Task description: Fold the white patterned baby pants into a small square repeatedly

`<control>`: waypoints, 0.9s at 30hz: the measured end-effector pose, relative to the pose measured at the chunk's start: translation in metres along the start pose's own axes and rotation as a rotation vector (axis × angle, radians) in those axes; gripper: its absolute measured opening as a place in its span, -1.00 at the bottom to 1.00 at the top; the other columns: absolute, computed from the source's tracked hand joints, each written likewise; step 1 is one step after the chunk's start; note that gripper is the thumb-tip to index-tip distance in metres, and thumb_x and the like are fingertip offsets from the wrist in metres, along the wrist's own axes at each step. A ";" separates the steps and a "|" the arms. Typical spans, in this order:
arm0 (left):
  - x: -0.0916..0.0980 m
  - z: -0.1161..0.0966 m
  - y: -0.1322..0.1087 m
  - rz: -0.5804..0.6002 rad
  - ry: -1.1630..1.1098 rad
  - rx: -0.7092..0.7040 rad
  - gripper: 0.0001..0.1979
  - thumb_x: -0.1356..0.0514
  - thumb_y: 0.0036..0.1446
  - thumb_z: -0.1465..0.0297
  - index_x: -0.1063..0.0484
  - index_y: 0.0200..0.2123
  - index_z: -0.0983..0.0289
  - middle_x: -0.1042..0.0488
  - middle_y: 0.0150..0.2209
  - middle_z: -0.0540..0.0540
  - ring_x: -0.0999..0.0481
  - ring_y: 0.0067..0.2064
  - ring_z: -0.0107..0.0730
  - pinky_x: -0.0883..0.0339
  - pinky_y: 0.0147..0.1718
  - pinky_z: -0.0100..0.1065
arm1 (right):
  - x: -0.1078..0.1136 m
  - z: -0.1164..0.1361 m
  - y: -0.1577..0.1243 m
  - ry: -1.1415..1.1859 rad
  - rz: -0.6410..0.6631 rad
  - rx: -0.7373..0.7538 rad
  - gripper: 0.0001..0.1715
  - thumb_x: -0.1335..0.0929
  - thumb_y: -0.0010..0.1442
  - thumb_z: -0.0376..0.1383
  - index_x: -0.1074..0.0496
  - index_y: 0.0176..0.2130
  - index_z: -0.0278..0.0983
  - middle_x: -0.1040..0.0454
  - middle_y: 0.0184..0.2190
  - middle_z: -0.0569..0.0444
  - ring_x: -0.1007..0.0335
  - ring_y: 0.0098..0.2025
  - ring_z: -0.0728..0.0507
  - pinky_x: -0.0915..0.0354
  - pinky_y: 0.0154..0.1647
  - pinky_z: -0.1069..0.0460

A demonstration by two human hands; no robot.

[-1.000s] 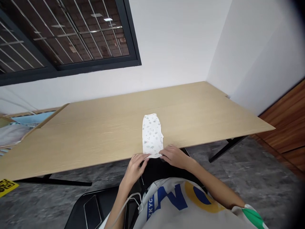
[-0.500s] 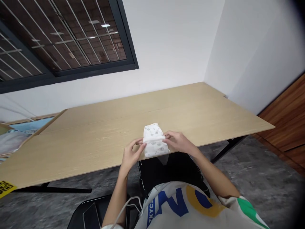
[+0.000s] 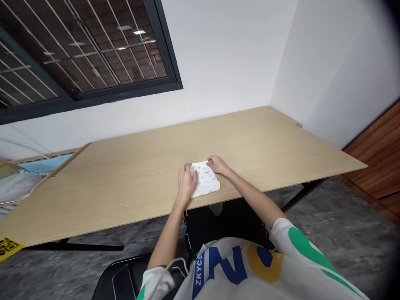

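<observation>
A small white cloth with a faint printed pattern [image 3: 206, 182] lies folded in half near the front edge of a light wooden table [image 3: 131, 179]. My left hand [image 3: 186, 181] rests flat on the cloth's left side, fingers stretched out. At the far right corner of the cloth sits my right hand [image 3: 218, 164], its fingertips pressing down on the folded edge. Neither hand lifts the cloth.
The table runs to a white wall corner at the back right. A dark-framed window [image 3: 78, 54] is on the left. A black chair with a phone [image 3: 123, 283] on it and a white cable is below me. A yellow tag [image 3: 8, 246] lies at the lower left.
The cloth lay stretched out long; both hands took its near end and folded it away from me. It is now half as long, and both hands press it flat.
</observation>
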State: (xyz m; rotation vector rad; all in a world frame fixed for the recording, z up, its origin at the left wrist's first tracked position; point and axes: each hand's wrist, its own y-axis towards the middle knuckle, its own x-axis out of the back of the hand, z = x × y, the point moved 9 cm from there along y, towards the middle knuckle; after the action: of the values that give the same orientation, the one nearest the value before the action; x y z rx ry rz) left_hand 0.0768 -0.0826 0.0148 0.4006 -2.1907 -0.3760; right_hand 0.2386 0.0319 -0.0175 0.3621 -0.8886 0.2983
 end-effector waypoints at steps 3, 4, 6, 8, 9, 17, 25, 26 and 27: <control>-0.014 -0.032 -0.056 0.073 0.199 -0.227 -0.61 -0.11 0.41 0.24 -0.40 0.21 0.25 -0.49 0.16 0.31 -0.49 0.15 0.04 -0.38 0.16 0.04 | 0.005 0.023 -0.021 -0.040 -0.066 0.126 -0.41 -0.29 0.46 -0.19 -0.29 0.36 -0.40 -0.40 0.28 -0.32 -0.31 0.31 -0.35 -0.21 0.33 -0.24; -0.022 -0.039 -0.076 0.116 0.255 -0.281 -0.60 -0.11 0.43 0.22 -0.40 0.22 0.24 -0.49 0.17 0.30 -0.50 0.16 0.05 -0.40 0.15 0.04 | 0.003 0.038 -0.032 -0.042 -0.051 0.228 -0.35 -0.26 0.49 -0.14 -0.22 0.41 -0.40 -0.32 0.35 -0.32 -0.23 0.38 -0.36 -0.14 0.39 -0.27; -0.035 -0.046 -0.111 0.135 0.350 -0.326 -0.52 -0.14 0.40 0.16 -0.40 0.26 0.27 -0.46 0.23 0.35 -0.45 0.23 0.19 -0.39 0.16 0.13 | -0.010 0.075 -0.062 -0.028 0.053 0.491 -0.32 -0.21 0.52 -0.08 -0.19 0.45 -0.36 -0.22 0.44 -0.25 -0.11 0.46 -0.33 -0.04 0.47 -0.23; -0.045 -0.048 -0.132 0.125 0.393 -0.334 -0.45 -0.18 0.36 0.13 -0.40 0.28 0.30 -0.46 0.24 0.39 -0.36 0.32 0.31 -0.31 0.22 0.23 | -0.030 0.105 -0.096 -0.008 0.197 0.729 -0.34 -0.18 0.55 -0.08 -0.21 0.45 -0.33 -0.14 0.49 -0.18 -0.04 0.51 -0.27 0.01 0.51 -0.15; -0.050 -0.048 -0.138 0.120 0.400 -0.331 -0.42 -0.20 0.34 0.12 -0.40 0.30 0.31 -0.45 0.26 0.40 -0.32 0.36 0.35 -0.27 0.25 0.27 | -0.041 0.114 -0.110 -0.008 0.262 0.815 -0.35 -0.18 0.55 -0.08 -0.21 0.45 -0.33 -0.12 0.50 -0.17 -0.02 0.52 -0.25 0.02 0.51 -0.12; -0.060 -0.046 -0.140 0.131 0.522 -0.295 -0.40 -0.19 0.35 0.06 -0.50 0.22 0.41 -0.54 0.13 0.51 -0.45 0.25 0.39 -0.26 0.24 0.34 | -0.088 0.103 -0.106 -0.043 0.466 0.825 -0.40 -0.15 0.57 -0.08 -0.29 0.43 -0.24 -0.16 0.49 -0.02 0.14 0.57 -0.13 0.15 0.57 -0.13; -0.053 -0.051 -0.142 0.107 0.562 -0.313 -0.33 -0.21 0.35 0.12 -0.29 0.41 0.29 -0.23 0.41 0.47 -0.21 0.42 0.41 -0.28 0.26 0.25 | -0.087 0.070 -0.037 -0.138 0.417 0.697 -0.30 -0.19 0.53 -0.02 -0.19 0.48 -0.27 -0.02 0.52 -0.08 0.18 0.58 -0.24 0.23 0.57 -0.24; -0.054 -0.050 -0.142 0.104 0.555 -0.310 -0.32 -0.22 0.34 0.14 -0.27 0.43 0.29 -0.19 0.44 0.46 -0.19 0.43 0.41 -0.26 0.28 0.25 | -0.086 0.065 -0.028 -0.145 0.399 0.695 -0.29 -0.18 0.52 -0.01 -0.19 0.48 -0.27 -0.02 0.52 -0.07 0.18 0.58 -0.24 0.24 0.58 -0.23; -0.054 -0.049 -0.142 0.104 0.548 -0.306 -0.31 -0.23 0.34 0.14 -0.25 0.44 0.28 -0.16 0.45 0.45 -0.17 0.44 0.41 -0.25 0.29 0.24 | -0.085 0.061 -0.020 -0.146 0.379 0.692 -0.29 -0.18 0.52 0.00 -0.19 0.48 -0.25 -0.02 0.52 -0.05 0.18 0.58 -0.24 0.24 0.57 -0.23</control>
State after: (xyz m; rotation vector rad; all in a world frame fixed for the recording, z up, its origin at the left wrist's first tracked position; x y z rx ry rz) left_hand 0.1693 -0.1951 -0.0516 0.1886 -1.5827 -0.4725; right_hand 0.1538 -0.0210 -0.0539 0.8634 -0.9798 0.9484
